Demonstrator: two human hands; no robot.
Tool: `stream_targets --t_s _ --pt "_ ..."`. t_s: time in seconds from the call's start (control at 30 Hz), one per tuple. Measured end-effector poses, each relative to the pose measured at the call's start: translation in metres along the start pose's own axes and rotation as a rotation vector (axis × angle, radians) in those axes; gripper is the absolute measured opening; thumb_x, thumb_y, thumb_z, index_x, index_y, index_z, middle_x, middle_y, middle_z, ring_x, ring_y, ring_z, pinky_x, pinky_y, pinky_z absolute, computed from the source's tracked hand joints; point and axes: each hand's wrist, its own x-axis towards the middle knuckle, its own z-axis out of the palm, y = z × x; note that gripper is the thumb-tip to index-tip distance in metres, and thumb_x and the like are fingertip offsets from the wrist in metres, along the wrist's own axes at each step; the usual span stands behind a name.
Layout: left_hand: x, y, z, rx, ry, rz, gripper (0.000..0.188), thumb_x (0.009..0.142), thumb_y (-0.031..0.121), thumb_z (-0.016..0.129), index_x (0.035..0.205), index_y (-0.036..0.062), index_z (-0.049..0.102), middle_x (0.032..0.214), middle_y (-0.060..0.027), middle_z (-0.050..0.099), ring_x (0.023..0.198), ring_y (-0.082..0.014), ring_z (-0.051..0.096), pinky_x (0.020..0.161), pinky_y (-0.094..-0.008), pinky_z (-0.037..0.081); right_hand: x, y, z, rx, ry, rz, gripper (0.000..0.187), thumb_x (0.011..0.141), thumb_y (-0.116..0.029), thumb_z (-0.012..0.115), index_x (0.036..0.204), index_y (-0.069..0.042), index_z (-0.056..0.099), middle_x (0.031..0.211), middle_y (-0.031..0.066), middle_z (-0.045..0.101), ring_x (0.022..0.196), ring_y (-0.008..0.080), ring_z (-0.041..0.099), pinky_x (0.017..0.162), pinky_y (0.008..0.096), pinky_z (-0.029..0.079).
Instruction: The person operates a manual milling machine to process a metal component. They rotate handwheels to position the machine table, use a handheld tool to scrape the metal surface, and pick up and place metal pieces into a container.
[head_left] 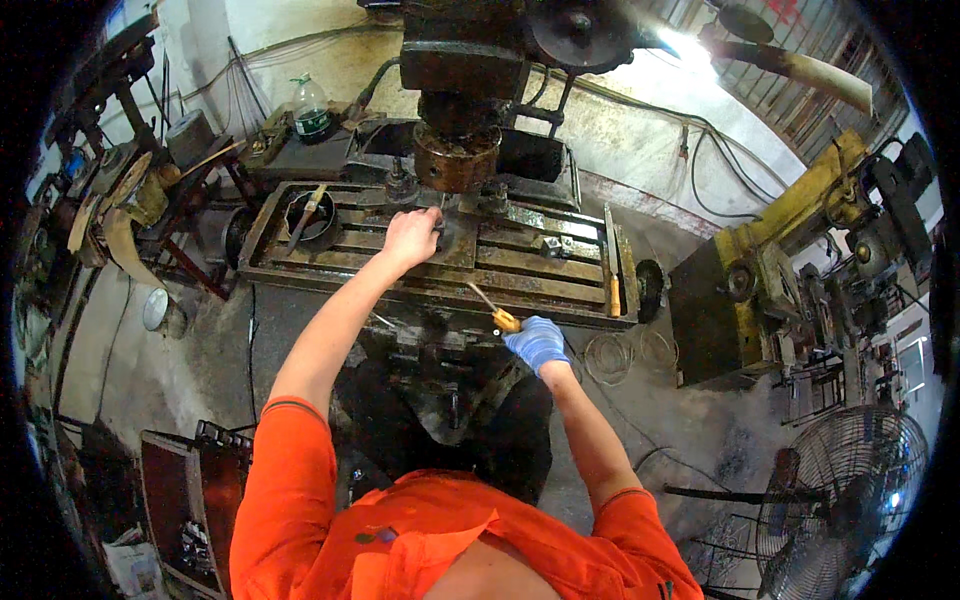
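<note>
My bare left hand [412, 238] reaches over the slotted machine table [375, 262], just below the round spindle head [457, 160]. Its fingers are bent together by a dark block; what they hold, if anything, is hidden. My right hand [538, 343], in a blue glove, is closed round the yellow handle of a thin-shafted tool [507, 320] that looks like a screwdriver. The shaft points up and left, near the table's front edge. A brush [308, 212] leans in a dark round pot [322, 230] on the table's left end.
A long yellow-handled file [613, 262] lies along the table's right end, with a small metal block [557, 247] nearby. A green-tinted bottle [311, 112] stands behind. Yellow machinery [745, 275] and a floor fan [850, 500] are at the right; a tin can [163, 312] is left.
</note>
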Motion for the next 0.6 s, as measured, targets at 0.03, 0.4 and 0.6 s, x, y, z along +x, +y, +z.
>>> stream_targets --t_s 0.03,0.4,0.6 --pt "0.004 0.001 0.002 -0.021 0.001 -0.005 0.027 0.070 0.012 0.058 0.096 0.0061 0.055 0.090 -0.0185 0.060 0.080 -0.0344 0.058 0.074 -0.0433 0.046 0.000 0.002 -0.003 -0.046 -0.002 0.036 0.051 0.069 -0.055 0.056 0.090 -0.010 0.066 0.091 0.0155 0.063 0.088 0.0303 0.060 0.077 0.0370 0.047" --pt "0.021 0.001 0.027 -0.029 0.213 -0.123 0.025 0.073 0.015 0.058 0.096 0.0065 0.055 0.087 -0.0148 0.060 0.074 -0.0341 0.059 0.064 -0.0435 0.048 -0.069 0.054 -0.069 0.291 0.073 -0.001 0.045 0.072 -0.042 0.063 0.093 -0.002 0.065 0.088 0.0171 0.064 0.084 0.0264 0.063 0.075 0.0320 0.047" --pt "0.017 0.002 0.017 0.019 0.176 0.027 0.029 0.073 0.016 0.060 0.101 0.0079 0.054 0.088 -0.0145 0.059 0.074 -0.0326 0.059 0.063 -0.0430 0.048 -0.078 0.069 -0.104 0.402 0.414 -0.088 0.035 0.074 -0.034 0.064 0.089 -0.002 0.066 0.082 0.0164 0.064 0.078 0.0256 0.064 0.071 0.0303 0.048"
